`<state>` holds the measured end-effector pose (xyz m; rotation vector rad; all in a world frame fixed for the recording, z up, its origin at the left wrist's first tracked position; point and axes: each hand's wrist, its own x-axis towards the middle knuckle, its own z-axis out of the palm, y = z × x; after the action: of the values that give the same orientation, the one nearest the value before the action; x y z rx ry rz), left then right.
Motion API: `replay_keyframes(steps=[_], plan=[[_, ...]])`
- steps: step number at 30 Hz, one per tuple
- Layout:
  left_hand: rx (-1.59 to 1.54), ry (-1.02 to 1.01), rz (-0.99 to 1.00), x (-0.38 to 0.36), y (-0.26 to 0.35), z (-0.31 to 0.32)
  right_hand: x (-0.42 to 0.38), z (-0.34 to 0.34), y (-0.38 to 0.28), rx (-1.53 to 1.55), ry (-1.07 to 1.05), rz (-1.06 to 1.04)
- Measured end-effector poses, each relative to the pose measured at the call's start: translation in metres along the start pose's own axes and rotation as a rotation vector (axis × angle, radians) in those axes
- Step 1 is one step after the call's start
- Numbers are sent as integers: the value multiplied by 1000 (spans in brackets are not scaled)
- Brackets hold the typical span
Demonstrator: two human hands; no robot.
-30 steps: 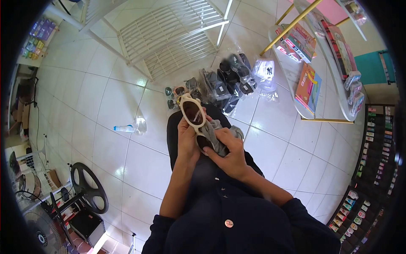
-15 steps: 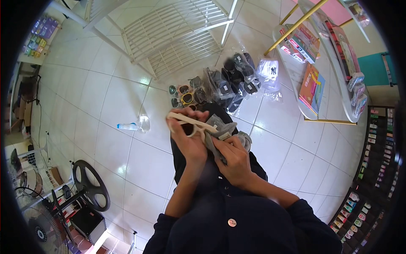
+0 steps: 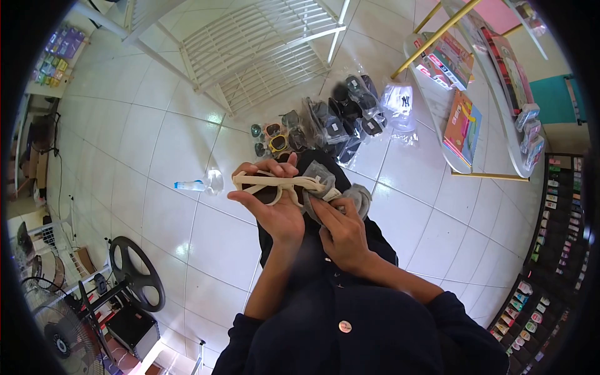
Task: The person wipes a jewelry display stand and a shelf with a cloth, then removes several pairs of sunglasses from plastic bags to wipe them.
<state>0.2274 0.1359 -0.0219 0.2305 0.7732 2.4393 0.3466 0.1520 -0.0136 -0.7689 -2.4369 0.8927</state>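
Observation:
Cream-framed sunglasses (image 3: pixel 265 180) with dark lenses are held above my lap. My left hand (image 3: pixel 282 220) grips them, its fingers over the far side and the thumb on the near side. Pressed against their right-hand end is a grey cloth (image 3: pixel 357 199), bunched in my right hand (image 3: pixel 345 236). Part of the cloth is hidden behind my fingers, and a fold of it hangs over my leg. Just beyond my hands, several pairs of sunglasses (image 3: pixel 277 143) lie on the floor, one with a yellow frame.
Dark caps in plastic bags (image 3: pixel 334 129) and a white cap (image 3: pixel 398 100) lie on the tiles. A spray bottle (image 3: pixel 190 185) rests to the left. Around me stand a white slatted rack (image 3: pixel 262 47), shelves with books (image 3: pixel 461 128), a black steering wheel (image 3: pixel 136 273) and a fan (image 3: pixel 59 344).
The sunglasses have turned, so the long cream side now lies nearly level and more of the frame shows. My left hand has tilted with them; my right hand stays at the cloth.

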Motion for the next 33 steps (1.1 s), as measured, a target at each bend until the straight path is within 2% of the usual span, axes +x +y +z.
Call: replay_keyframes(steps=[3, 7, 9, 10, 12, 15, 16, 17, 18, 19, 23, 26, 29, 33], plan=[[68, -31, -7, -8, -8, 4, 4, 1, 0, 62, 28, 19], [46, 42, -18, -6, -5, 9, 5, 1, -1, 144, 47, 14], [25, 48, -21, 0, -1, 3, 3, -8, 3, 298, -89, 70], [-1, 50, -29, 2, 1, 1, 1, -14, 8, 299, -88, 70], [20, 36, -51, 5, 6, -3, -3, -28, 16, 866, -176, 364], [9, -5, -93, -1, 3, -5, 12, -48, 10, 951, -62, 361], [-4, -11, -119, -5, -2, 1, 18, -50, 2, 699, -45, 262], [-15, -18, -147, -9, -6, 5, 24, -43, -2, 695, -41, 265], [94, -110, -135, -11, -8, 6, 31, -33, -4, 396, -18, 53], [95, -113, -137, -10, -7, 8, 34, -27, -5, 95, 4, -155], [29, -22, -29, 0, 11, 11, 15, -16, 15, 45, -14, -118], [27, -116, -83, -6, 5, 12, 11, -14, 16, 93, 32, -138], [30, -100, -132, -19, -12, 13, 27, -18, 3, 92, 46, -174], [65, -98, -105, -10, 0, 7, 23, -16, 3, 66, 19, -188]])
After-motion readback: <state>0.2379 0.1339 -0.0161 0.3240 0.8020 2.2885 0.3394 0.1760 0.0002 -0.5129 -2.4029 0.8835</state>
